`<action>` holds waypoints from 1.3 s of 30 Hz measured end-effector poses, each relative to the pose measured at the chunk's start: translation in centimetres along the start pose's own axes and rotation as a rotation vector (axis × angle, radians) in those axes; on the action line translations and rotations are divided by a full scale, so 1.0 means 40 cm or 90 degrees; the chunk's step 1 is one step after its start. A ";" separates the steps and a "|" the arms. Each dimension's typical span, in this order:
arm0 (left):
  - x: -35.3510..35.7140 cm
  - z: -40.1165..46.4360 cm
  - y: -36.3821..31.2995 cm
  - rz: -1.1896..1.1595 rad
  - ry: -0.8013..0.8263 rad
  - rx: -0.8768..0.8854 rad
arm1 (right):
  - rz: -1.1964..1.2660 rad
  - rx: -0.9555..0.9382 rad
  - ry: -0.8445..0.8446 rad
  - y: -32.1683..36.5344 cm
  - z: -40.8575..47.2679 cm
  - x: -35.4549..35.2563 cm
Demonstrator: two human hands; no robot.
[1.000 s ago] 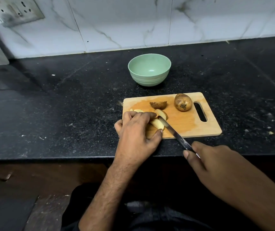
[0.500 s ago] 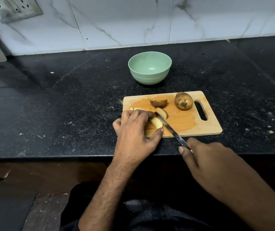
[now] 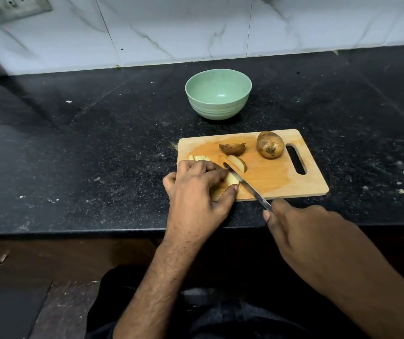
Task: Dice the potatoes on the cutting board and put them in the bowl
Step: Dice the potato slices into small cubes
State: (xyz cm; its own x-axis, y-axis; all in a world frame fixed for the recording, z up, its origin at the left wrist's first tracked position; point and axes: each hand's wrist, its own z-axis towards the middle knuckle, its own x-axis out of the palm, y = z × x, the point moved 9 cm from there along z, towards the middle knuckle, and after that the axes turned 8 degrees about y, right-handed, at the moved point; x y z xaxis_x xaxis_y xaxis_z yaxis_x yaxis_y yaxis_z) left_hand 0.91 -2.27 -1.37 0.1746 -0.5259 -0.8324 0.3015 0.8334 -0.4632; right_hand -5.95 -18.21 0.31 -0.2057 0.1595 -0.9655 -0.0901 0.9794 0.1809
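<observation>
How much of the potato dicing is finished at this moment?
Done: some cut strips lie on the cutting board. In hand: left hand holds a wedge, right hand cuts with the knife. Left: whole potato, half potato; bowl empty.

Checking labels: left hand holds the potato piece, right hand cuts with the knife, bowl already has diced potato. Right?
One error: the head view shows the green bowl empty. The left hand holds the potato piece; the right hand cuts with the knife.
</observation>
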 end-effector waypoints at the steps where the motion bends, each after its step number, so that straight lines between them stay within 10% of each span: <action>1: 0.000 0.000 0.000 0.002 0.000 0.000 | -0.005 0.001 -0.004 -0.001 0.002 0.000; 39: -0.008 -0.007 0.012 -0.067 -0.020 -0.023 | -0.014 0.033 0.095 -0.027 -0.063 -0.010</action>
State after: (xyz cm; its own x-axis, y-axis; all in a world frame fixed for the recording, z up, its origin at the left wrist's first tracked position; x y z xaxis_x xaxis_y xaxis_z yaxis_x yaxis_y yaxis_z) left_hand 0.74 -1.64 -1.42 0.1734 -0.6150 -0.7692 0.2858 0.7789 -0.5583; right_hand -8.24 -19.62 0.97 -0.3472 0.1216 -0.9299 -0.0472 0.9880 0.1469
